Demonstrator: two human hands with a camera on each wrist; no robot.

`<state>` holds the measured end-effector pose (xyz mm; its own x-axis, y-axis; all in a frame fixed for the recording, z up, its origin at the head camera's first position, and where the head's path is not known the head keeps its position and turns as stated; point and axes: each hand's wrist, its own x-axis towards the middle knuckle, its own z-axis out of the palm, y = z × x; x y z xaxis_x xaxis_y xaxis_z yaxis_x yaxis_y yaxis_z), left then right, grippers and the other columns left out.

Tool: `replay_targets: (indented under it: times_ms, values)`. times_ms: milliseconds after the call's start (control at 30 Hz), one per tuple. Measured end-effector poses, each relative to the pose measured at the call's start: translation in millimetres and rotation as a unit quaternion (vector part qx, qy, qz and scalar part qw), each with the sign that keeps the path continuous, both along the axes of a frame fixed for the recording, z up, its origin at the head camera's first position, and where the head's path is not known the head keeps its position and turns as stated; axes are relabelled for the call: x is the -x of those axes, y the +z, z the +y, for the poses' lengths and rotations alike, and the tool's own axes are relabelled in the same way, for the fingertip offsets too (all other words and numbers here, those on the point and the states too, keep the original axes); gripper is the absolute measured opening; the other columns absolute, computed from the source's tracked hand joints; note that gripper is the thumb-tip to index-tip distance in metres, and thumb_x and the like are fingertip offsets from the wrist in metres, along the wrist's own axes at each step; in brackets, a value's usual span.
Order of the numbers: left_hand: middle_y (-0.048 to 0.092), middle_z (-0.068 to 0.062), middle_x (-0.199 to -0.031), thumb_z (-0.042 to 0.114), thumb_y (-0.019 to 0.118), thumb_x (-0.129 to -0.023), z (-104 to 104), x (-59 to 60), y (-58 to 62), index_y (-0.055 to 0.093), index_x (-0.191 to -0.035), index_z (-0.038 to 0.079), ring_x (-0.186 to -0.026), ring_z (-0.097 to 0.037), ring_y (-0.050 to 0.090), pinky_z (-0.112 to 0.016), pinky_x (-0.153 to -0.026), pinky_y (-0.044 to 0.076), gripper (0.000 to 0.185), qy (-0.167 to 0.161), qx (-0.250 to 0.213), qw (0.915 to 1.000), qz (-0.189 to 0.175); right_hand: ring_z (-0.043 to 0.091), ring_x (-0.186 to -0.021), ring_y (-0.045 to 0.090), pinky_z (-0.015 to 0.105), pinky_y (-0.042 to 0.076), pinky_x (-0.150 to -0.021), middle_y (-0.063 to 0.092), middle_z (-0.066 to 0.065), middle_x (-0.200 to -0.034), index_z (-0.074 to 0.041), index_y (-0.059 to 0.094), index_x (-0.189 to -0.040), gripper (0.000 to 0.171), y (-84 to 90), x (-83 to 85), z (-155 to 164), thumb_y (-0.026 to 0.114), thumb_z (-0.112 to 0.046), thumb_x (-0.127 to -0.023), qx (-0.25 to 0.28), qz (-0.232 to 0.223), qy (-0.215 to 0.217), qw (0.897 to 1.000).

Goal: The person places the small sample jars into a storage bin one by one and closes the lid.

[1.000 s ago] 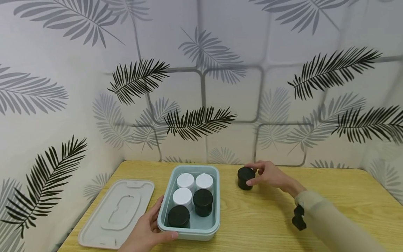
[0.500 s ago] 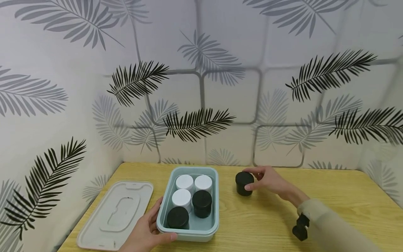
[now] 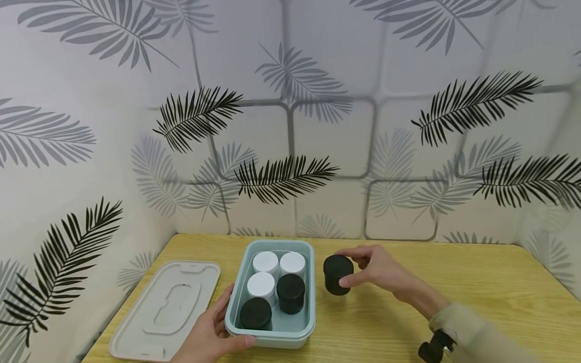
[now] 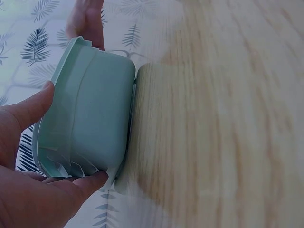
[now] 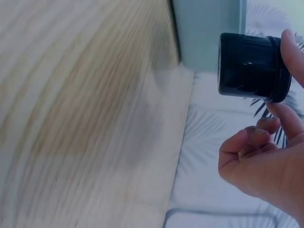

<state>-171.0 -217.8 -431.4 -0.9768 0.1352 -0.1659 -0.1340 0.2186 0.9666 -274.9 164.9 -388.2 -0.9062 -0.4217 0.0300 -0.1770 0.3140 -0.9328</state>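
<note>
My right hand point(image 3: 363, 269) pinches a small black jar point(image 3: 337, 274) by its lid, lifted a little above the wooden table point(image 3: 454, 302) just right of a pale green box point(image 3: 306, 322). The right wrist view shows the black jar point(image 5: 249, 65) between thumb and fingers, off the table. The box holds three white-lidded jars point(image 3: 265, 262) and two black jars point(image 3: 290, 291). My left hand point(image 3: 218, 333) grips the box's near left corner, thumb along the front rim; the left wrist view shows the same hand point(image 4: 33, 161) around the green box point(image 4: 90, 118).
The box's pale lid point(image 3: 165, 307) lies flat on the table left of the box, beside the left wall. Leaf-patterned walls close off the left and back. Bare tabletop stretches to the right of my right arm.
My right hand has lifted the black jar from the table and carried it left, toward the box. The left hand has stayed on the box's corner.
</note>
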Motion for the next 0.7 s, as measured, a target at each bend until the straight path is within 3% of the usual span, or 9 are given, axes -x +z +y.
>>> replay_targets:
  times_ms: [100, 267, 433, 700]
  values:
    - [0.032, -0.03, -0.165, 0.025, 0.089, -0.088, 0, -0.3, 1.0, 0.013, -0.169, 0.002, -0.138, -0.041, 0.052, -0.05, -0.108, 0.048, 0.113, -0.001, 0.0, 1.0, -0.002, 0.02, -0.079, 0.038, 0.03, 0.034, -0.071, 0.064, 0.007, -0.105, -0.01, 0.072, -0.138, 0.062, 6.5, -9.1, -9, 0.093, -0.014, -0.08, 0.008, -0.003, 0.001, 1.0]
    - [0.033, -0.03, -0.164, 0.025, 0.09, -0.088, 0, 0.2, 0.1, 0.014, -0.168, 0.001, -0.137, -0.039, 0.054, -0.05, -0.108, 0.049, 0.113, 0.002, 0.0, 1.0, -0.003, 0.021, -0.088, 0.043, 0.033, 0.036, -0.076, 0.067, 0.007, -0.125, -0.012, 0.074, -0.135, 0.06, 18.4, -23.4, -24, 0.095, -0.015, -0.078, 0.016, 0.004, -0.002, 1.0]
    - [0.032, -0.029, -0.165, 0.026, 0.09, -0.088, -1, 0.5, -1.2, 0.013, -0.168, 0.001, -0.137, -0.038, 0.054, -0.047, -0.107, 0.049, 0.114, 0.002, 0.005, 1.0, -0.006, 0.021, -0.084, 0.039, 0.035, 0.034, -0.074, 0.063, 0.006, -0.113, -0.014, 0.076, -0.133, 0.06, 27.2, -33.7, -36, 0.096, -0.018, -0.077, 0.02, 0.007, -0.003, 1.0]
    - [0.032, -0.029, -0.165, 0.022, 0.09, -0.088, 1, -0.6, 3.4, 0.014, -0.169, 0.003, -0.136, -0.038, 0.055, -0.049, -0.107, 0.05, 0.113, 0.005, 0.001, 0.9999, -0.012, 0.02, -0.092, 0.05, 0.03, 0.042, -0.08, 0.07, 0.005, -0.122, -0.01, 0.074, -0.135, 0.059, 33.5, -41.7, -52, 0.094, -0.014, -0.08, 0.05, 0.0, 0.036, 0.998]
